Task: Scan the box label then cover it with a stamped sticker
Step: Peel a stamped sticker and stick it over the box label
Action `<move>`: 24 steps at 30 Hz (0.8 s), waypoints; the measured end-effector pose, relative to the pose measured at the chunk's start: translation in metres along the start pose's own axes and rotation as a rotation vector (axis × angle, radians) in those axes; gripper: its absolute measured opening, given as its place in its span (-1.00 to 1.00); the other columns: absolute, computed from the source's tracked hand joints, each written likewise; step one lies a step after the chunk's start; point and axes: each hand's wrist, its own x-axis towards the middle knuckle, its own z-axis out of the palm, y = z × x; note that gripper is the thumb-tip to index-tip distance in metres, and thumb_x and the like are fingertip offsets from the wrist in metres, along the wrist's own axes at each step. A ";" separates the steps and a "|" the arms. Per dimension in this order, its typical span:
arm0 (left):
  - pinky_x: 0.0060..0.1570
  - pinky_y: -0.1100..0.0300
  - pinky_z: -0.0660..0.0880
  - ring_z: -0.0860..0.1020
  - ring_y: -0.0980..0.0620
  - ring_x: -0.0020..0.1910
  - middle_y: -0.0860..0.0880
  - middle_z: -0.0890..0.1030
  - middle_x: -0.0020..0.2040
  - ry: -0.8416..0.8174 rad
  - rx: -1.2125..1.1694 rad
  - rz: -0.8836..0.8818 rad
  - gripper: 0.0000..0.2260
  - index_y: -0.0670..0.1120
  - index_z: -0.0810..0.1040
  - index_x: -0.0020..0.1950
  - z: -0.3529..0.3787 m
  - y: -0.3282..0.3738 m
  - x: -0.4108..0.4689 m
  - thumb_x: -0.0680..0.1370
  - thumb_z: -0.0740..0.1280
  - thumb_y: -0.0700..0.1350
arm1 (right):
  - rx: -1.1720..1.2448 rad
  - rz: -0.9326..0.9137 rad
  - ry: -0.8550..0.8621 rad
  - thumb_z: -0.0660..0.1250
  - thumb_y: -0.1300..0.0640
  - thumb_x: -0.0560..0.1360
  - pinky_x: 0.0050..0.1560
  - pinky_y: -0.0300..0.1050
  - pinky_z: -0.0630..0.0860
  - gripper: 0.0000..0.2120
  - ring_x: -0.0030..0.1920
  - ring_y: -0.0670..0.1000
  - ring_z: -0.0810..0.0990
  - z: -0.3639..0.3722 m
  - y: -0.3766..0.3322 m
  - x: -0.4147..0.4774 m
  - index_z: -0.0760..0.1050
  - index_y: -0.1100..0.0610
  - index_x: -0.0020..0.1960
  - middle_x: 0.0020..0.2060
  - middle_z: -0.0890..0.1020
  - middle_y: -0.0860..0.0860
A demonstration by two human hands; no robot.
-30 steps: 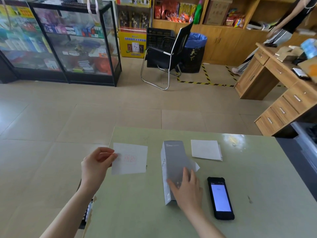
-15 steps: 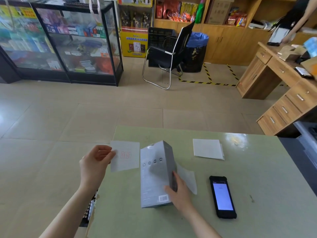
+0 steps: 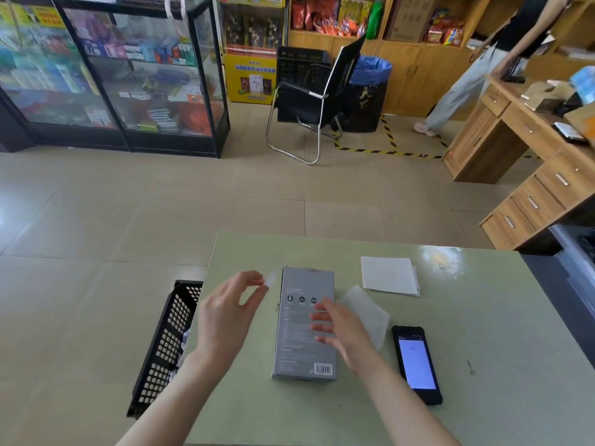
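A grey box (image 3: pixel 302 336) lies flat on the green table (image 3: pixel 483 349), its printed back up and a barcode label (image 3: pixel 323 369) at its near right corner. My left hand (image 3: pixel 230 313) hovers left of the box and pinches a white sticker (image 3: pixel 269 279), seen nearly edge-on. My right hand (image 3: pixel 341 326) floats over the box's right side with fingers spread, holding nothing. A black handheld scanner (image 3: pixel 416 363) with a lit screen lies to the right of the box.
A loose white backing paper (image 3: pixel 367 312) lies between box and scanner. A small stack of white sticker sheets (image 3: pixel 388 275) sits further back. A black plastic basket (image 3: pixel 164 346) stands on the floor at the table's left edge. A person stands by the wooden desk (image 3: pixel 531 149) at the far right.
The box went from standing on edge to lying flat, back side up. My right hand let go of it. My left hand brought the sticker closer to the box, turned edge-on.
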 end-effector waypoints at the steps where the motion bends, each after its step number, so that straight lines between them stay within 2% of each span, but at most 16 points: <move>1: -0.25 0.26 0.53 0.65 0.17 -0.26 0.15 0.70 -0.20 0.004 0.046 0.140 -0.92 0.00 0.61 -0.11 0.005 0.002 -0.003 0.46 0.49 -0.08 | 0.128 0.053 -0.088 0.23 -0.09 0.54 -0.13 -0.02 0.57 -0.66 -0.16 0.08 0.66 0.003 -0.012 -0.003 0.56 0.18 0.02 -0.10 0.68 0.12; 4: -0.38 0.14 0.55 0.65 0.08 -0.27 0.08 0.69 -0.22 -0.026 0.108 0.413 -0.92 -0.05 0.62 -0.11 0.016 0.006 -0.014 0.47 0.47 -0.08 | 0.216 0.050 -0.213 0.28 -0.16 0.50 -0.08 0.07 0.63 -0.57 -0.10 0.11 0.70 0.009 -0.032 -0.009 0.57 0.21 0.07 -0.08 0.71 0.13; 6: -0.40 0.14 0.55 0.65 0.06 -0.24 0.07 0.69 -0.22 -0.055 0.119 0.492 -0.91 -0.03 0.59 -0.08 0.020 0.007 -0.021 0.49 0.46 -0.07 | 0.172 -0.011 -0.216 0.33 -0.05 0.49 -0.13 0.01 0.63 -0.69 -0.15 0.08 0.70 0.011 -0.037 -0.013 0.59 0.20 0.00 -0.12 0.70 0.13; 8: -0.37 0.14 0.55 0.65 0.04 -0.17 0.06 0.68 -0.21 -0.088 0.140 0.530 -0.87 -0.01 0.55 -0.04 0.024 0.006 -0.026 0.49 0.46 -0.05 | 0.142 -0.051 -0.191 0.31 0.16 0.50 -0.20 -0.06 0.63 -0.88 -0.23 0.03 0.68 0.012 -0.037 -0.015 0.60 0.17 -0.10 -0.16 0.70 0.14; 10: -0.27 0.16 0.55 0.65 0.01 -0.10 0.05 0.68 -0.17 -0.127 0.161 0.537 -0.79 -0.03 0.56 -0.02 0.025 0.005 -0.030 0.43 0.51 -0.02 | 0.131 -0.067 -0.141 0.24 0.32 0.46 -0.29 -0.12 0.62 -0.81 -0.30 0.01 0.66 0.011 -0.036 -0.015 0.60 0.14 -0.17 -0.23 0.70 0.10; 12: -0.12 0.17 0.50 0.60 0.00 -0.03 0.05 0.68 -0.07 -0.196 0.158 0.468 -0.63 -0.03 0.57 0.04 0.025 0.003 -0.032 0.32 0.58 0.04 | 0.120 -0.061 -0.105 0.21 0.37 0.44 -0.35 -0.15 0.59 -0.80 -0.33 0.01 0.64 0.008 -0.035 -0.015 0.58 0.17 -0.18 -0.26 0.68 0.09; 15: 0.03 0.20 0.45 0.54 0.05 0.08 0.09 0.60 0.16 -0.357 0.103 0.210 -0.37 0.04 0.52 0.19 0.023 0.002 -0.029 0.20 0.58 0.19 | 0.142 -0.042 -0.110 0.22 0.37 0.45 -0.37 -0.16 0.58 -0.83 -0.34 0.03 0.61 0.006 -0.028 -0.015 0.57 0.21 -0.12 -0.27 0.65 0.13; 18: 0.12 0.34 0.36 0.40 0.26 0.20 0.24 0.44 0.25 -0.462 -0.080 -0.100 -0.27 0.14 0.43 0.30 0.024 0.000 -0.029 0.18 0.56 0.24 | 0.210 -0.037 -0.060 0.20 0.38 0.46 -0.43 -0.25 0.48 -0.81 -0.34 0.02 0.54 0.001 -0.023 -0.012 0.51 0.15 -0.18 -0.25 0.59 0.13; 19: 0.10 0.35 0.37 0.40 0.30 0.21 0.24 0.44 0.23 -0.461 -0.165 -0.231 -0.32 0.16 0.43 0.30 0.026 -0.002 -0.028 0.23 0.57 0.20 | 0.200 -0.039 -0.050 0.20 0.37 0.46 -0.41 -0.24 0.44 -0.81 -0.32 0.03 0.54 -0.003 -0.022 -0.010 0.50 0.13 -0.18 -0.22 0.59 0.12; 21: -0.02 0.29 0.46 0.53 0.21 0.15 0.13 0.55 0.15 -0.429 -0.335 -0.551 -0.51 0.13 0.46 0.25 0.032 -0.006 -0.025 0.38 0.52 0.08 | 0.163 -0.030 -0.069 0.22 0.34 0.46 -0.36 -0.19 0.40 -0.81 -0.27 0.03 0.55 -0.010 -0.021 -0.008 0.52 0.10 -0.17 -0.19 0.63 0.09; 23: -0.15 0.24 0.55 0.68 0.06 -0.04 -0.02 0.67 0.01 -0.419 -0.565 -0.896 -0.68 0.03 0.48 0.22 0.040 -0.010 -0.020 0.50 0.43 -0.01 | 0.153 -0.015 -0.099 0.24 0.33 0.47 -0.33 -0.16 0.40 -0.81 -0.25 0.03 0.57 -0.014 -0.017 -0.006 0.56 0.08 -0.15 -0.20 0.67 0.05; 24: -0.21 0.21 0.59 0.70 0.02 -0.14 -0.07 0.70 -0.06 -0.414 -0.659 -1.002 -0.73 -0.01 0.49 0.19 0.044 -0.011 -0.018 0.52 0.42 -0.06 | 0.154 -0.010 -0.107 0.25 0.32 0.47 -0.31 -0.16 0.42 -0.81 -0.23 0.03 0.59 -0.015 -0.014 -0.005 0.57 0.08 -0.14 -0.19 0.69 0.05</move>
